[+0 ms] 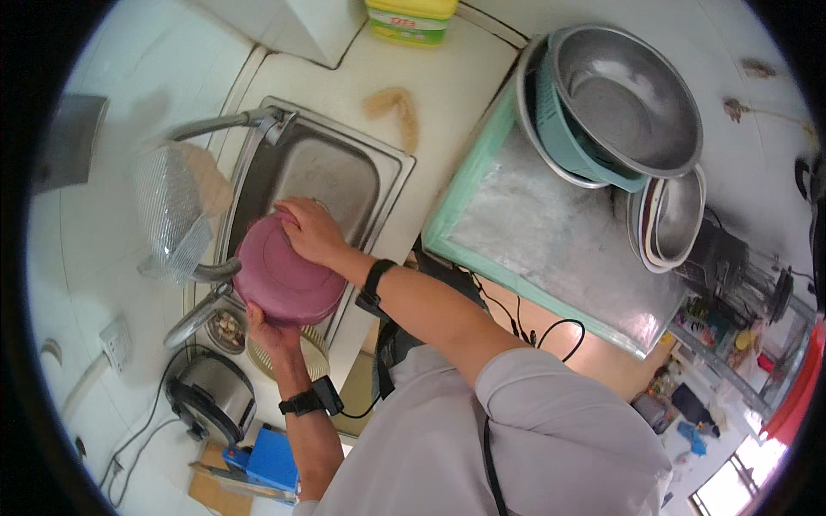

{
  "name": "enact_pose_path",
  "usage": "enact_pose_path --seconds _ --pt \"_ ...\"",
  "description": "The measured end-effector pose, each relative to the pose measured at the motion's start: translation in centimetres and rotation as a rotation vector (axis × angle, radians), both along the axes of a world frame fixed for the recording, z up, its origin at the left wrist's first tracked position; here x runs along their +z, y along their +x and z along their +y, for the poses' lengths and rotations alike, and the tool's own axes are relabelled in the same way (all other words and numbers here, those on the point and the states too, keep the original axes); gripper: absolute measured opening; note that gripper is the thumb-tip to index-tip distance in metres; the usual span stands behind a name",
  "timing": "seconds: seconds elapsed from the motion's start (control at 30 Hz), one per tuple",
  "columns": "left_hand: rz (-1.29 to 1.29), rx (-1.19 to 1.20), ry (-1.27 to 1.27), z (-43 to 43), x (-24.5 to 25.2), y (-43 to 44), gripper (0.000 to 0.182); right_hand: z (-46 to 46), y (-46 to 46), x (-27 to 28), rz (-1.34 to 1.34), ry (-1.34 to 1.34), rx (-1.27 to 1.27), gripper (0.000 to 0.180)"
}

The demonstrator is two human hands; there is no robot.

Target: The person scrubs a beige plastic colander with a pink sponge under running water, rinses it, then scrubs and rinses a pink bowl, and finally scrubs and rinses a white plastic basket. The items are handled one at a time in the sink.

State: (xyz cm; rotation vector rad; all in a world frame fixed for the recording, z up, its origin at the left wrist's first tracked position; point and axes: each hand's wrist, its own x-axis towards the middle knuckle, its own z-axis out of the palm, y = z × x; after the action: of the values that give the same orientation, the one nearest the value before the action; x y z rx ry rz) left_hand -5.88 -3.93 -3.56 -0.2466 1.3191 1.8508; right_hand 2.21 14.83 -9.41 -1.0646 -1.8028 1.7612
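Note:
A pink basin (293,277) is tilted over the steel sink (329,174), its round underside facing me. My right hand (313,229) lies across its far side with the fingers at the rim. At the near edge my left hand (274,332) grips the basin, and most of those fingers are hidden beneath it. The end of a curved metal spout (216,269) meets the basin's left edge in view. Another metal faucet (268,122) stands at the sink's far corner. What the basin's inside holds cannot be seen.
A ridged pale bowl (316,355) and a small bowl of food pieces (227,330) sit below the sink, near an electric cooker (216,390). Stacked metal bowls (629,100) occupy the covered table (529,219) at right. A yellow jug (412,22) stands on the far counter.

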Motion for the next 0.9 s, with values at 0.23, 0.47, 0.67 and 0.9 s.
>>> enact_pose_path --seconds 0.23,0.47,0.67,0.9 --pt "0.141 0.007 -0.100 1.2 -3.5 -2.4 0.050 -9.0 1.8 2.5 -0.015 0.121 -0.196 0.039" --pt "0.267 -0.216 0.008 1.6 -3.4 -3.2 0.040 -4.5 -0.5 3.7 0.105 0.252 -0.161 0.037" --pt "0.647 -0.524 -0.214 2.8 -3.8 -2.4 0.022 -0.5 0.5 0.2 0.119 -0.153 -0.473 0.038" --pt "1.257 -0.888 -0.847 5.7 -10.5 -0.7 0.030 -3.0 2.5 0.3 -0.034 -0.257 -0.405 0.047"
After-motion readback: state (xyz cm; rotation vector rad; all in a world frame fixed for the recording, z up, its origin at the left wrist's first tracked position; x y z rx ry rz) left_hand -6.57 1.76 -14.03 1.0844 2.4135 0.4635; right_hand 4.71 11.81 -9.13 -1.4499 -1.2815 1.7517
